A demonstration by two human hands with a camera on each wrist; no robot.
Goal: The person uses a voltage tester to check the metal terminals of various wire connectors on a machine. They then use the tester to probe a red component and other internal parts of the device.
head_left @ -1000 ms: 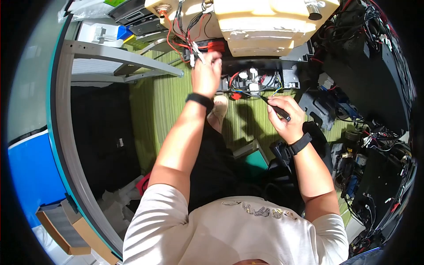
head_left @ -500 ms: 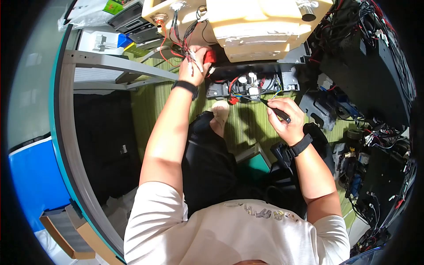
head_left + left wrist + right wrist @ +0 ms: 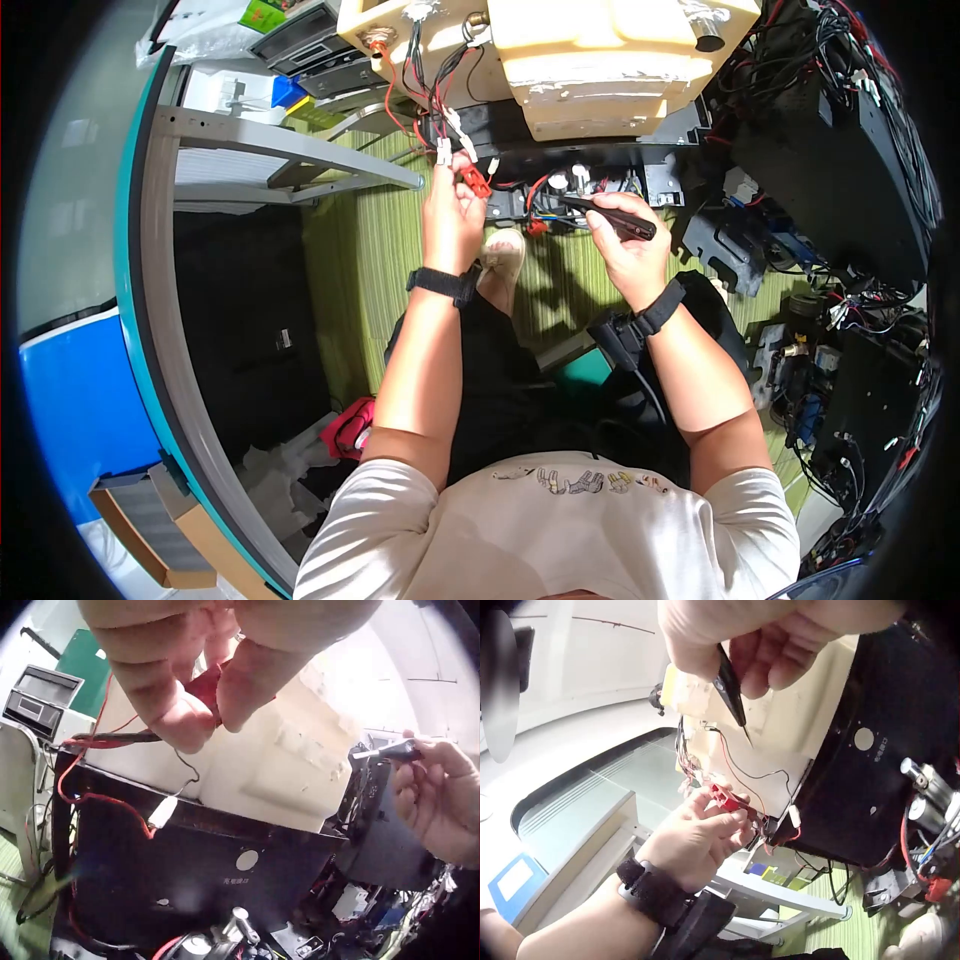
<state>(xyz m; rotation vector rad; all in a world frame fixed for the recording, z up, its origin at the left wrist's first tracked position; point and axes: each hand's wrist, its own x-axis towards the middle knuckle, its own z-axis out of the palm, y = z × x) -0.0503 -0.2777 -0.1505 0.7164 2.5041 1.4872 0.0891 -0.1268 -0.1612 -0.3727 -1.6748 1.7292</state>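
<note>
My left hand point(image 3: 453, 228) pinches a red plug connector point(image 3: 474, 181) between thumb and fingers, below the cream-coloured tank point(image 3: 580, 55). Its open sockets show in the right wrist view, where red and black leads run beside the connector point(image 3: 724, 798). White plugs point(image 3: 444, 152) on a wire bundle hang right at the left fingertips. To the right, my right hand point(image 3: 636, 262) grips a slim black-handled tool point(image 3: 628, 222) with a thin pointed metal tip point(image 3: 748, 737). That tip stands apart from the connector.
The tank rests on a black metal housing point(image 3: 172, 877) with a white plug point(image 3: 163, 812) at its edge. Beneath is an open bay of wires and fittings point(image 3: 575, 183). A grey metal frame point(image 3: 270, 137) stands left; black panels and tangled cables point(image 3: 835, 185) fill the right.
My left hand has drawn back from the housing towards me, now with the red connector at its fingertips. The right hand has shifted slightly left and up, its tool turned more level.
</note>
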